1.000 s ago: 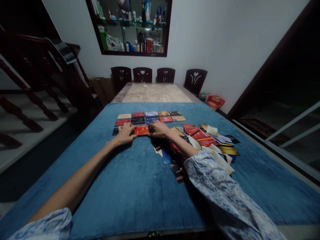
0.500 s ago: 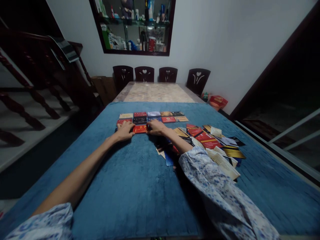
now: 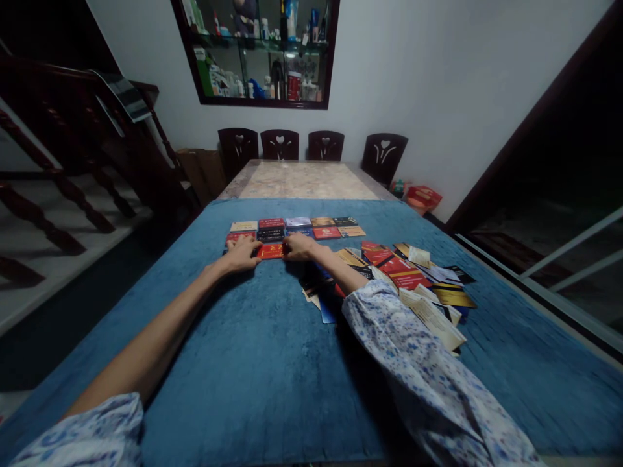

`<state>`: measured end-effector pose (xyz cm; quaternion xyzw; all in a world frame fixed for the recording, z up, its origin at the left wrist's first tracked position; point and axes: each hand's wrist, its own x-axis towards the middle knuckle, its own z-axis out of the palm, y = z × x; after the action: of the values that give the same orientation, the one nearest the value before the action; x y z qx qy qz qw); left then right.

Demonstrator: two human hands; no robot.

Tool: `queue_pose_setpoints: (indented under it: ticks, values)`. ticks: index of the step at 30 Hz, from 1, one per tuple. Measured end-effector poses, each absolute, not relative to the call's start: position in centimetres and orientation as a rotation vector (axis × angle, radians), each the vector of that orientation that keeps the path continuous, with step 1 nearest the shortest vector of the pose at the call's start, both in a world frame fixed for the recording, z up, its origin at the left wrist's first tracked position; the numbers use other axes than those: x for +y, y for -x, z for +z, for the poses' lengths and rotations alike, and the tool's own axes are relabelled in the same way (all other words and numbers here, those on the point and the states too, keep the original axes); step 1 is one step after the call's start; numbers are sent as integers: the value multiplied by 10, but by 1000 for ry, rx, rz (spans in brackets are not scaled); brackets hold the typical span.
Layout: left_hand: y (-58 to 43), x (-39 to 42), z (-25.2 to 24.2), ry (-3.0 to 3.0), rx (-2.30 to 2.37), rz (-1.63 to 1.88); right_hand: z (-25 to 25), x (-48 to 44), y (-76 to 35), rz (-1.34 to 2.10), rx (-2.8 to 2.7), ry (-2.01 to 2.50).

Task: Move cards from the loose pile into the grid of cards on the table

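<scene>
A bright red card (image 3: 271, 251) with yellow marks lies on the blue cloth, between my two hands. My left hand (image 3: 242, 253) has curved fingers, with its thumb and fingertip at the card's left end; what lies beneath its palm is hidden. At the right end my right hand (image 3: 299, 247) pinches the edge of the same card. Just beyond are two rows of cards, among them a black card (image 3: 270, 234), a pale yellow card (image 3: 244, 226) and a red-orange card (image 3: 327, 232). Part of another red card (image 3: 239, 237) shows above my left fingers.
To the right of my right forearm spreads a loose heap of cards and papers, with a red card (image 3: 409, 279), a gold card (image 3: 453, 295) and a cream paper slip (image 3: 433, 316). The blue cloth (image 3: 263, 370) covers the near table. Dark chairs (image 3: 326, 146) stand at the far end.
Both hands stay at the ends of the red card, with barely any movement. The view has shifted very slightly, and my right sleeve sits a little further left.
</scene>
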<state>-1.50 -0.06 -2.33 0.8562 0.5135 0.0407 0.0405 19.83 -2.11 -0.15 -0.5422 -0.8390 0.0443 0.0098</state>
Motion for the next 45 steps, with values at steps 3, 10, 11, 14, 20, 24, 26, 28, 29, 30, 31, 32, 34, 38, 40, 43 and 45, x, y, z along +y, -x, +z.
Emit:
queue_pose_setpoints:
  ticks: [3,10,11,14,20,24,26,28,29,30,31,32,34,38,40,43,45]
  values:
    - [14,-2,-22,-2623,1571,117,-2,-21,-198,142,-2612,1686]
    - [14,-1,-23,-2656,1539,116,0,-22,-196,144,-2609,1708]
    - [14,-1,-23,-2658,1539,126,0,-22,-195,140,-2607,1711]
    - [12,-2,-22,-2657,1546,128,-1,-22,-195,155,-2601,1721]
    - [13,-1,-24,-2648,1551,162,-3,-20,-196,159,-2599,1700]
    - [14,-2,-26,-2676,1539,190,-4,-20,-197,137,-2602,1688]
    - [14,-4,-26,-2703,1532,189,-4,-21,-197,119,-2613,1679]
    - [14,-7,-25,-2739,1523,194,-4,-22,-198,93,-2630,1662]
    - [14,-9,-25,-2756,1516,207,-4,-23,-198,84,-2637,1650]
    - [14,-11,-25,-2772,1509,228,-3,-24,-199,77,-2643,1640]
    - [14,-13,-25,-2785,1500,255,-3,-25,-200,71,-2645,1631]
    - [14,-15,-25,-2795,1488,283,-2,-26,-201,66,-2644,1624]
    - [14,-19,-24,-2808,1462,335,-1,-29,-204,55,-2634,1611]
    - [12,-29,-22,-2836,1427,411,3,-38,-214,52,-2602,1584]
    - [9,-34,-21,-2859,1427,445,5,-43,-220,42,-2590,1575]
    - [3,-42,-20,-2884,1423,495,8,-52,-232,15,-2564,1546]
    - [-1,-47,-21,-2887,1413,525,10,-60,-240,-3,-2542,1539]
